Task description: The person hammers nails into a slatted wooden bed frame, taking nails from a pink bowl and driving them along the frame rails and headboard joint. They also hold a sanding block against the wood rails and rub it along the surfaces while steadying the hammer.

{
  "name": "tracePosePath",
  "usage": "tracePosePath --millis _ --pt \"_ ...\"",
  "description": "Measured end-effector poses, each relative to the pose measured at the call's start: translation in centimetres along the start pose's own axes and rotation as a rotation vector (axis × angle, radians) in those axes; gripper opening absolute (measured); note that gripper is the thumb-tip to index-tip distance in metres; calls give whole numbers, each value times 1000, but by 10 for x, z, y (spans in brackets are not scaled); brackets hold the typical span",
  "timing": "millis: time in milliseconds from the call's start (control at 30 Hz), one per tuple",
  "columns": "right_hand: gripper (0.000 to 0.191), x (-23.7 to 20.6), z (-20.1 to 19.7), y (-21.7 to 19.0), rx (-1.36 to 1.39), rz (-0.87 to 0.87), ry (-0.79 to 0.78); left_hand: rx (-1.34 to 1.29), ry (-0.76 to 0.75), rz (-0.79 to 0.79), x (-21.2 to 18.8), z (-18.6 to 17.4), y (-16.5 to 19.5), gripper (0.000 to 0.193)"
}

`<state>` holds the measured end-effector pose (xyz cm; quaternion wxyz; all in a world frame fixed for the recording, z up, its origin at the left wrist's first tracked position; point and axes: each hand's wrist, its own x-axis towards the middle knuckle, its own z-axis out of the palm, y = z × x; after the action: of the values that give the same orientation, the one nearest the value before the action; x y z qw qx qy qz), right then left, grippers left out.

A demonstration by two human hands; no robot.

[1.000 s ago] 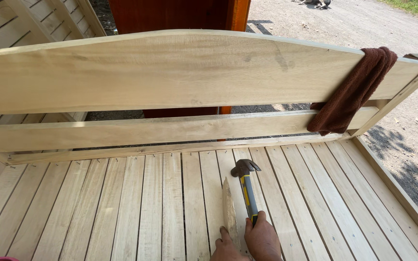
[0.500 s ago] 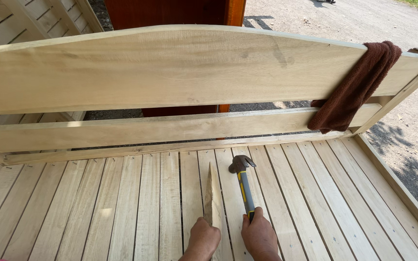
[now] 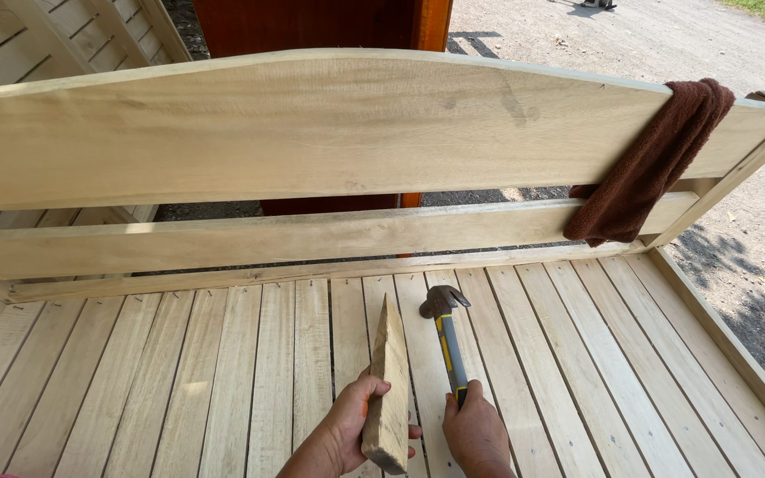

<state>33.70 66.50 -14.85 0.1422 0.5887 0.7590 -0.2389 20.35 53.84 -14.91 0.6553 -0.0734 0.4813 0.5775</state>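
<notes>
A: Main obj first, pls. Where's the wood piece?

B: Tapered wooden wedge [image 3: 389, 385], pale, held up off the slats. Thick end low in the left hand [image 3: 347, 434], thin tip pointing away from the person toward the headboard. Long axis runs near parallel w/ the slats, leaning a bit to the right at the top.

A: Grip?

B: Left fingers wrapped round the thick lower end, clenched on it. Thumb side faces the camera.

A: And the right?

B: Right hand [image 3: 475, 434] closed round the handle of a claw hammer [image 3: 447, 332]. Yellow and dark grip, steel head. Head lies on the slats, far end of the tool, claw to the right. Handle axis also runs along the slats, so wedge and hammer sit almost parallel, just beside each other, not touching as far as I can tell.

A: Which hand's nearer the wedge tip?

B: Left, obv, it's holding the piece. Hammer head is just right of the tip and about level w/ it.

A: Surroundings, quick.

B: Slatted bed base [image 3: 179, 372], bare pale boards w/ small nail heads along the far ends. Beyond that a low rail, then the curved headboard [image 3: 312, 133]. Brown towel [image 3: 657, 168] draped over the headboard's right end. Gravel ground [image 3: 666, 44] behind and to the right.
</notes>
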Motion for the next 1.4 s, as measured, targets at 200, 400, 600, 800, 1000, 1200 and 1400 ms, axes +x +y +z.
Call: tracePosePath --millis 200,400,600,800,1000,1200,1400 --pt "32 1 2 1 -1 -7 -17 239 76 51 -13 16 28 71" --pt "31 15 10 9 38 -31 -19 148 186 -12 8 39 30 73" --pt "33 43 28 28 144 -49 30 -177 110 -11 14 42 34 74" --pt "36 37 2 27 306 -119 42 -224 120 27 11 31 61 72" --pt "31 0 -60 -14 712 47 -216 -133 176 43 7 35 59 67" --pt "31 -23 -83 -37 596 -140 -262 -185 201 35 0 54 64 67" --pt "32 -9 -66 -24 506 -99 -199 -228 184 48 2 47 67 69"
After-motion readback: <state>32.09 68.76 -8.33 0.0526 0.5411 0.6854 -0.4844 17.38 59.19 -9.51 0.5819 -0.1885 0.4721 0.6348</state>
